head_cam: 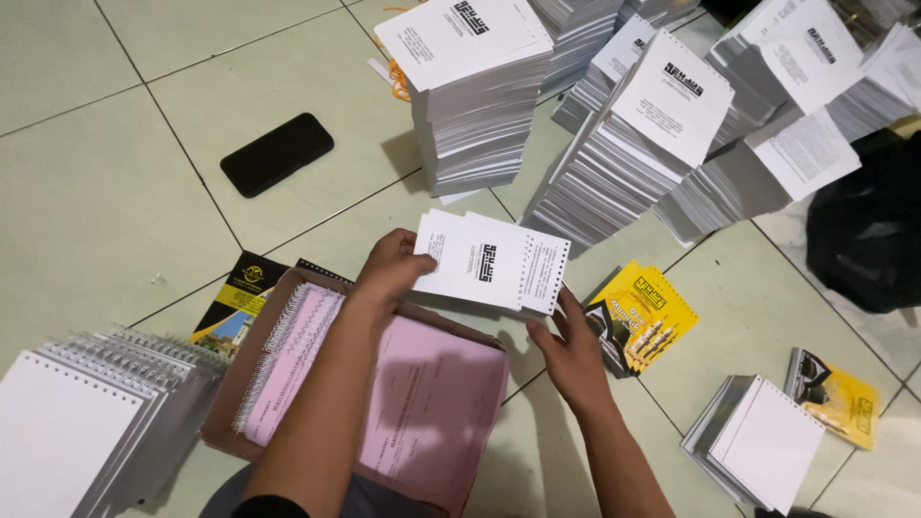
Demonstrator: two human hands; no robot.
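My left hand (391,269) grips the left edge of a thin bundle of white punched sheets (489,261) held above the tiled floor. Under the bundle's right corner, my right hand (571,345) touches it with fingers spread. Below my left arm lies a cardboard box (230,384) holding pink sheets (432,403) and a row of wire spirals (283,350).
Tall leaning stacks of white printed paper (480,105) fill the far side. A black phone (276,153) lies on the floor at left. Yellow-and-black covers (643,317) lie at right, spiral-bound booklets (77,432) at lower left, more booklets (763,441) at lower right.
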